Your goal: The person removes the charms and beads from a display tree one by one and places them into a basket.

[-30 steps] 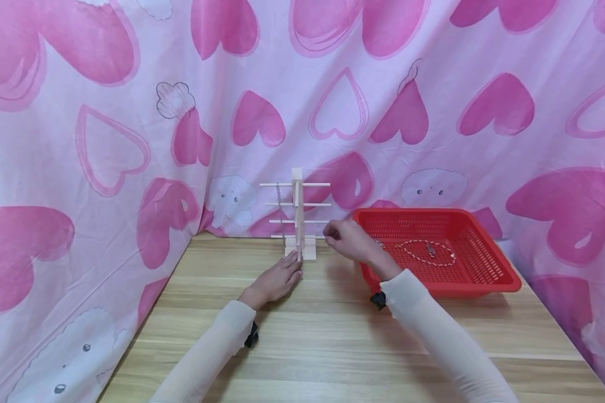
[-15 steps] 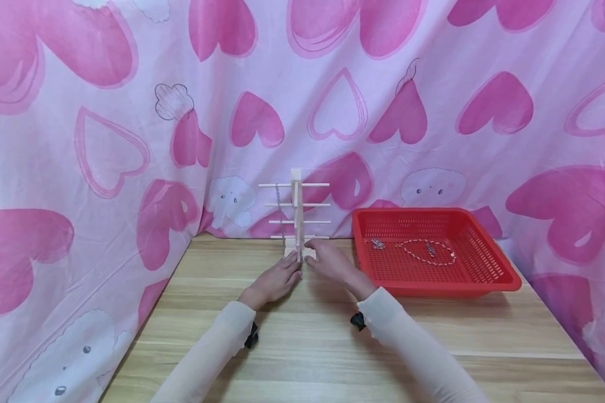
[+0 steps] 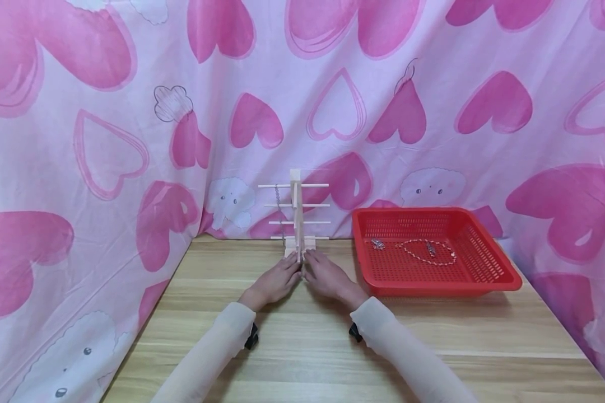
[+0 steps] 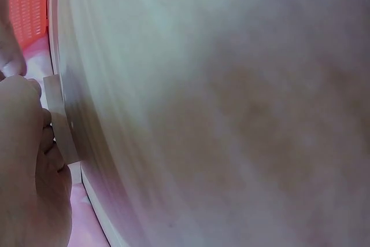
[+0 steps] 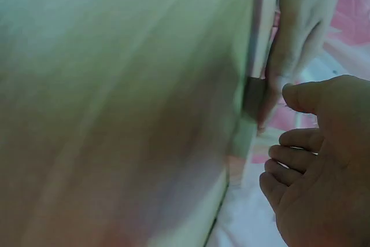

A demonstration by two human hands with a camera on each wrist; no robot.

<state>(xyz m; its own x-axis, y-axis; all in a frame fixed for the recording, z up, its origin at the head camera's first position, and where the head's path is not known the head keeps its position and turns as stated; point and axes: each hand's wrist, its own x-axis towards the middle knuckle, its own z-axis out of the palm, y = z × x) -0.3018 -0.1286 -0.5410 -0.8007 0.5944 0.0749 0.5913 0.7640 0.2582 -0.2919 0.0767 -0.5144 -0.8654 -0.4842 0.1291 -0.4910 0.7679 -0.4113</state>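
Note:
A pale wooden stand (image 3: 296, 193) with several crossbars stands near the back of the table. Over its top left bar hangs a thin dark chain necklace (image 3: 278, 196). My left hand (image 3: 274, 282) rests at the left front of the stand's base, fingers extended. On the other side my right hand (image 3: 329, 276) lies at the right front of the base, holding nothing that I can see. Its fingers look relaxed and loosely spread in the right wrist view. In the left wrist view the base (image 4: 60, 122) shows beside the left fingers (image 4: 49, 140).
A red plastic basket (image 3: 438, 287) stands on the right of the table (image 3: 302, 347). Inside it lie a beaded necklace (image 3: 436, 263) with a dark pendant (image 3: 430, 249) and a small silvery clump (image 3: 378, 244). A pink heart-print curtain (image 3: 327, 157) closes off the back and sides.
My right hand has come left from the end of the stand's lower right bars, beside the basket, down to the base. The left hand has stayed in place.

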